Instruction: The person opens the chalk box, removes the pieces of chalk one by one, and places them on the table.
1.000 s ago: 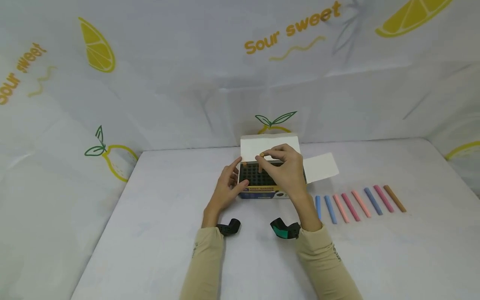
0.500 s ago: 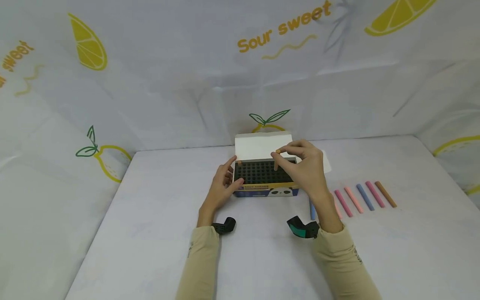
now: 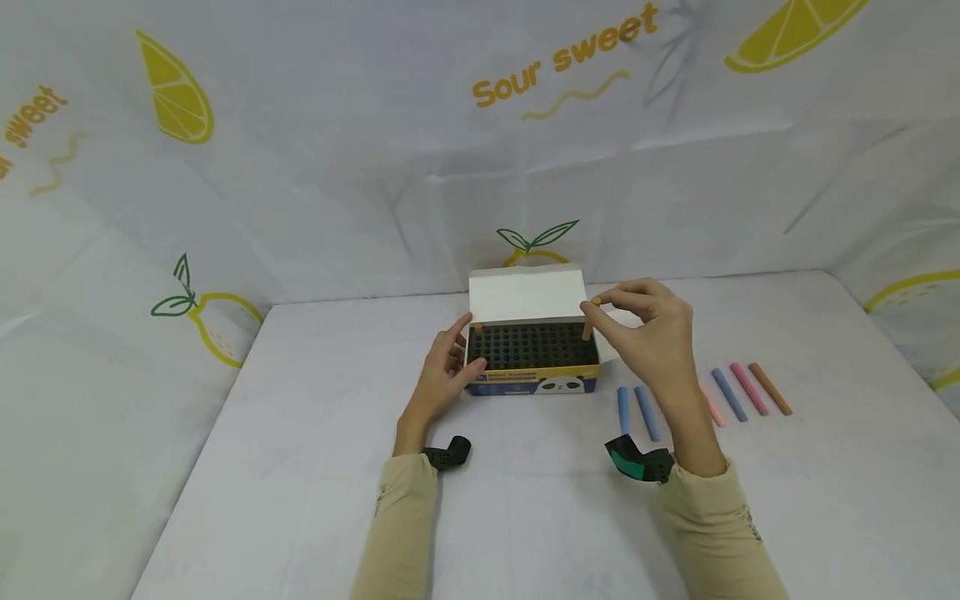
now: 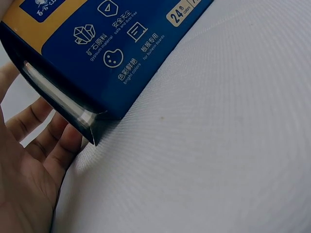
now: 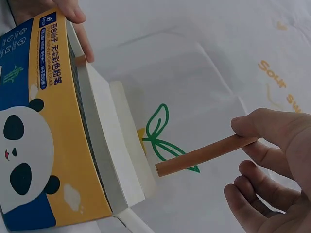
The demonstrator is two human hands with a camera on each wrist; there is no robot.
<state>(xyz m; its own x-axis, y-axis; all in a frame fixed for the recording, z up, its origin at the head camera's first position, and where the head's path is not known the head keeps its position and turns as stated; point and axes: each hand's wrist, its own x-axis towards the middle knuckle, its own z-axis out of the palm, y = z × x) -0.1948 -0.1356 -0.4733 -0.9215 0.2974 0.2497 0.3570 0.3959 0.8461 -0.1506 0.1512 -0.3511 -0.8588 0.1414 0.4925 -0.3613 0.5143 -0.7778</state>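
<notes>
The chalk box (image 3: 517, 377), blue and yellow with a panda on its front, stands with its white lid (image 3: 525, 296) raised and a black holed insert (image 3: 532, 346) inside. My left hand (image 3: 438, 371) grips its left end, thumb at the front edge and index finger at the back corner. An orange-brown chalk stick (image 5: 204, 155) is pinched near its upper end between the thumb and index finger of my right hand (image 3: 656, 333). Its lower end hangs over the back right corner of the insert. Another orange chalk stick (image 3: 478, 327) pokes up in the back left corner.
To the right of the box lie several chalk sticks in a loose row, among them blue (image 3: 623, 408), magenta (image 3: 749, 388) and brown (image 3: 770, 388). My right arm hides part of that row. Behind the box rises a white printed backdrop (image 3: 360, 208).
My right hand has carried the chalk stick rightward, from above the insert's left-middle part to its right end. My left hand keeps its hold on the box. The head view has shifted slightly.
</notes>
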